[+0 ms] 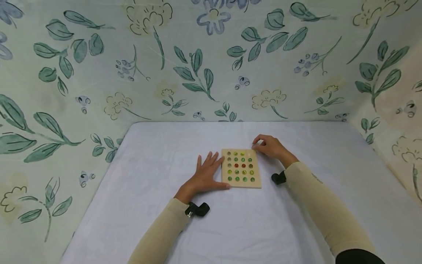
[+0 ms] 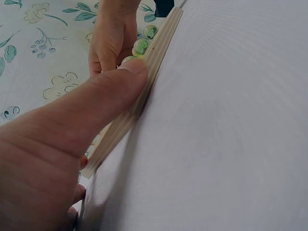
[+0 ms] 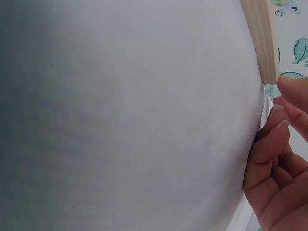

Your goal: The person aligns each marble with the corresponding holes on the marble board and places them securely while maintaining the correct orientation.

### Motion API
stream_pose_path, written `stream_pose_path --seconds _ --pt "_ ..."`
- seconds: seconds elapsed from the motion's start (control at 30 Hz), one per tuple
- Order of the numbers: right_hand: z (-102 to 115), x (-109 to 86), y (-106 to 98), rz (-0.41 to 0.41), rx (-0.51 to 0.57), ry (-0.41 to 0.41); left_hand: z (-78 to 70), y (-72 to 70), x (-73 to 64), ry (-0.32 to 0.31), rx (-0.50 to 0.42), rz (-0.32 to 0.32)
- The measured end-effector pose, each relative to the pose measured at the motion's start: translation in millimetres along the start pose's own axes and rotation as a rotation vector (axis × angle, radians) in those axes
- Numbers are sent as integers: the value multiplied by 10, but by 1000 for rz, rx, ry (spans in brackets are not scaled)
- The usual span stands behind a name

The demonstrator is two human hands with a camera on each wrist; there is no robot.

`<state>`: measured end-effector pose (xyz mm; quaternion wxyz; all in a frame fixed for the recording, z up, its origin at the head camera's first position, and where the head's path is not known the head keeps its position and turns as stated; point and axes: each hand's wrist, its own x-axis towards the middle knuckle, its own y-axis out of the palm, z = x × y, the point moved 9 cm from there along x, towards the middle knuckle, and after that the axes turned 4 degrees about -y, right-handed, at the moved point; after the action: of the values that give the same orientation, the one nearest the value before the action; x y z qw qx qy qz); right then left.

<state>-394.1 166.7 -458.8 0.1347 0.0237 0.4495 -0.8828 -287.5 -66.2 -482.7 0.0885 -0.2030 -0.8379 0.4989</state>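
A pale wooden board (image 1: 241,184) lies on the white cloth, with rows of green, yellow, red and clear glass marbles (image 1: 236,165) set in it. No marble shows at its back right corner. My left hand (image 1: 207,176) rests at the board's left side, fingers spread and straight. In the left wrist view its thumb (image 2: 113,91) lies against the board's front edge. Beside the back right corner, my right hand (image 1: 270,146) has thumb and forefinger together. The right wrist view shows a pale green glass marble (image 3: 272,91) pinched at those fingertips, close by the board's end.
A white cloth (image 1: 158,157) covers the table around the board. Behind and at both sides hangs a leaf-and-flower patterned cloth (image 1: 197,106). Black wrist cameras sit on both forearms, the left one (image 1: 202,209) close over the table.
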Motion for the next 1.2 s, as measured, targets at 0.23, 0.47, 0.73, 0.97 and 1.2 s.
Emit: stream_pose_path --seconds 0.23,0.47,0.73,0.97,1.2 --pt "-10 9 16 3 -10 19 4 5 3 -4 3 -1" --pt "-14 0 18 1 -15 23 -17 -18 -5 3 -8 -6" --pt "-9 -18 20 4 -20 11 -15 0 -4 7 -5 -8" --pt "8 -25 15 -6 -21 8 -9 -2 -3 -3 -7 2" --pt "42 -50 14 -9 -31 -15 -4 5 -8 -8 2 6"
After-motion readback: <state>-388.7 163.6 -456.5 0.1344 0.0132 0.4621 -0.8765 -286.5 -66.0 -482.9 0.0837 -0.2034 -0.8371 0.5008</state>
